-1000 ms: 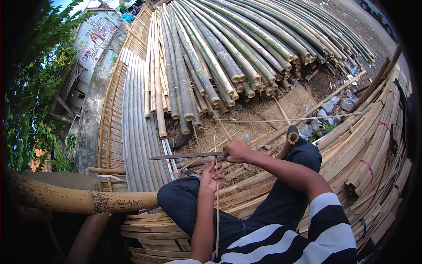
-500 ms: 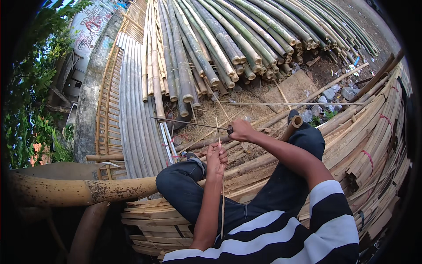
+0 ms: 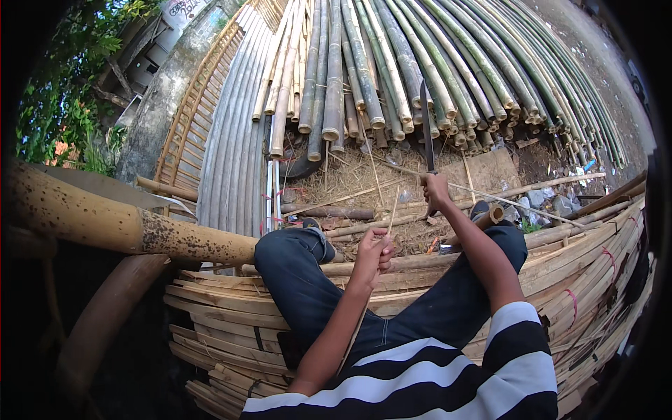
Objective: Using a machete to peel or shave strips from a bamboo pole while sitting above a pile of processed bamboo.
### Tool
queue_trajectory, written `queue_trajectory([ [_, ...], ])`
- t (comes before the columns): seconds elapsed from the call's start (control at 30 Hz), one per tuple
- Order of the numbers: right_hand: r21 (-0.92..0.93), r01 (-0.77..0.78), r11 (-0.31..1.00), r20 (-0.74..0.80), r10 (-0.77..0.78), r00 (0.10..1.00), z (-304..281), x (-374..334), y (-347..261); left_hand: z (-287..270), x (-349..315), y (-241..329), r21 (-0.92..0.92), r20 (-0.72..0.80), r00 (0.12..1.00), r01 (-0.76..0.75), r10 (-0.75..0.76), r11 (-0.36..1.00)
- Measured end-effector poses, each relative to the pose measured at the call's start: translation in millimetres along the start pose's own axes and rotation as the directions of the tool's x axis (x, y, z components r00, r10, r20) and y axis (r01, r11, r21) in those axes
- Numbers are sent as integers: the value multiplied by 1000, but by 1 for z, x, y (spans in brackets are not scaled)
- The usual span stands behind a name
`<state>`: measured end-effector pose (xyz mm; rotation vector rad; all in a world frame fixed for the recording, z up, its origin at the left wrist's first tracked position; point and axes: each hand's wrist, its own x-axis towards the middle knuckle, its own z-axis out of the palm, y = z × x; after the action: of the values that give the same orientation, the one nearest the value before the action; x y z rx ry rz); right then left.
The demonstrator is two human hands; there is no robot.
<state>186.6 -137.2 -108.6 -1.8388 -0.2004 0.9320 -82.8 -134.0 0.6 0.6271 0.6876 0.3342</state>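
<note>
My left hand (image 3: pixel 372 259) is closed round a thin bamboo strip (image 3: pixel 395 208). The strip's tip pokes up above the fingers, and its other end runs down along my forearm toward my lap. Farther forward and to the right, my right hand (image 3: pixel 435 192) grips a long machete (image 3: pixel 428 136). Its dark blade points away from me, standing over the ends of the bamboo poles, apart from the strip. My fingers hide most of the machete's handle.
Many bamboo poles (image 3: pixel 332 84) lie stacked ahead. Split bamboo slats (image 3: pixel 238 308) are piled beneath and beside me. A thick spotted bamboo pole (image 3: pixel 189 238) crosses at left, near corrugated sheets (image 3: pixel 234 140) and a bamboo ladder-like frame (image 3: pixel 199 91). Straw and scraps cover the ground (image 3: pixel 339 175).
The machete has swung from pointing left across the strip to pointing forward, away from it. My right hand has moved right; my left hand, still on the strip, shifted slightly right and nearer.
</note>
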Motion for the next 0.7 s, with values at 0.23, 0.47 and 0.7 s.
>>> queue_trajectory([
  [0.23, 49, 149, 988, 248, -156, 956, 1, -63, -7, -35, 37, 6, -74, 20, 998, 61, -60, 995],
  [0.47, -292, 654, 697, 550, -437, 711, 32, -116, -7, -29, 37, 12, -113, 18, 992, 128, -127, 985],
  [0.7, -353, 694, 627, 511, -492, 705, 32, -88, -21, -21, 29, 8, -19, 16, 999, -28, 28, 999],
])
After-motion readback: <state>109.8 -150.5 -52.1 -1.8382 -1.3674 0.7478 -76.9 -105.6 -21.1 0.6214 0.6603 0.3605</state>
